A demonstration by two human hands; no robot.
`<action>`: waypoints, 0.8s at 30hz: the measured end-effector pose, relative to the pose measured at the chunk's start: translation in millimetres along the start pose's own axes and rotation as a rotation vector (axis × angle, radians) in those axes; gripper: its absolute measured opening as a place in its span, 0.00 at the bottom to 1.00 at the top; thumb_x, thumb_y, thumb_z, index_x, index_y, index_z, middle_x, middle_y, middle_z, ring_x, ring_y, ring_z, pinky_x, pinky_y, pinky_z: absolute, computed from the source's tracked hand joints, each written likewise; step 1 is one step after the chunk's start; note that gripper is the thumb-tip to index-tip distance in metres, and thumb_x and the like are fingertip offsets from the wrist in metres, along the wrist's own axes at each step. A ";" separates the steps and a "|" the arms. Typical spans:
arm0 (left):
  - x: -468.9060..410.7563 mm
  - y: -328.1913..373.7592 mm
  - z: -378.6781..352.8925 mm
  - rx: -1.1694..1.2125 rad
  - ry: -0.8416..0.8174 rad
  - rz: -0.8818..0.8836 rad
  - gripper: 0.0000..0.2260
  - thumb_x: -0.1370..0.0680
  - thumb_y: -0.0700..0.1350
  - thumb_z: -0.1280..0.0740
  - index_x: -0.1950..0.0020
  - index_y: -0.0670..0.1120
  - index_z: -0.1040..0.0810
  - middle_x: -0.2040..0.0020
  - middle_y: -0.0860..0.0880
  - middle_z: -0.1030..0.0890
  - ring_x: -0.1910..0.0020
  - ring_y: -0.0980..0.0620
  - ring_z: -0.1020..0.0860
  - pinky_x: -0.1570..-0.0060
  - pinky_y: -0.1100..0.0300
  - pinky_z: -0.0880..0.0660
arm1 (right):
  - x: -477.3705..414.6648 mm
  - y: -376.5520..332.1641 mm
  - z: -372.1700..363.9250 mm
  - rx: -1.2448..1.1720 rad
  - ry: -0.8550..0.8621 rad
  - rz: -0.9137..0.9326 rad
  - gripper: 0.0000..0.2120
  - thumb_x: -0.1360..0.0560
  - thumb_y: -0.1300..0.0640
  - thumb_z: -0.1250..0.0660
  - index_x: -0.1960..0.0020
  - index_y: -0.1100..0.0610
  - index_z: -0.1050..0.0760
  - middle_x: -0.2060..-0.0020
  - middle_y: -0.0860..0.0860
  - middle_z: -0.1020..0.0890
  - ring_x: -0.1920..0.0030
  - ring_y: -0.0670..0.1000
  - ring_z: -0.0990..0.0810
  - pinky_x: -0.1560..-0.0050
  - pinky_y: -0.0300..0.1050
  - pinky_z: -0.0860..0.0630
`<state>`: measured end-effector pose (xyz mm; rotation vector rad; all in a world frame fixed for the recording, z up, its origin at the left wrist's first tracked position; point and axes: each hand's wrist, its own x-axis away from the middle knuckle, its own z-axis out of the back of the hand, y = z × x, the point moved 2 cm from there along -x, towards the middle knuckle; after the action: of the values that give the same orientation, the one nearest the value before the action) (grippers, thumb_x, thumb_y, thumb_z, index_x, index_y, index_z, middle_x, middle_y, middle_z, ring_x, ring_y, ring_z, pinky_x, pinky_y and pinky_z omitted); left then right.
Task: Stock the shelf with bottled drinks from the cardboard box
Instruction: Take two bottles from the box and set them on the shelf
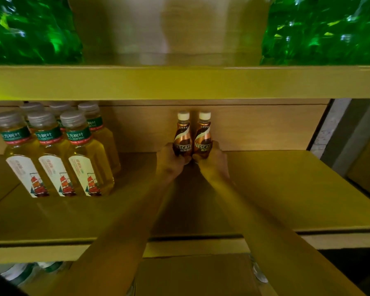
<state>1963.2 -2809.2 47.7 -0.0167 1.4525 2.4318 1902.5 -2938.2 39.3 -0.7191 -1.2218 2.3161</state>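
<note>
Two small brown coffee bottles with cream caps stand upright side by side at the back of the middle shelf (286, 189). My left hand (171, 162) grips the base of the left coffee bottle (183, 135). The right coffee bottle (203, 135) is held low down by my right hand (212, 159). Both forearms reach in over the shelf's front edge. A cardboard box (192, 274) lies below, between my arms, its contents hidden.
Several yellow tea bottles (73, 150) with grey caps stand in rows on the shelf's left side. Green bottles (30, 30) fill the upper shelf at both ends. Pale bottles (26, 272) show under the shelf at lower left. A grey wall edge (338, 133) borders the right.
</note>
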 end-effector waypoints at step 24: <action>2.8 -6.5 11.0 -0.643 -0.059 -0.074 0.30 0.29 0.67 0.40 0.33 0.50 0.28 0.39 0.46 0.22 0.37 0.42 0.24 0.41 0.41 0.24 | -4.2 6.0 17.9 0.722 -0.131 0.181 0.37 0.20 0.34 0.47 0.20 0.56 0.46 0.23 0.58 0.36 0.23 0.62 0.39 0.26 0.64 0.38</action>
<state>1963.9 -2796.2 47.0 -0.1355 0.5840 2.6942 1894.0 -2954.9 43.9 -0.4263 -0.2971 2.7179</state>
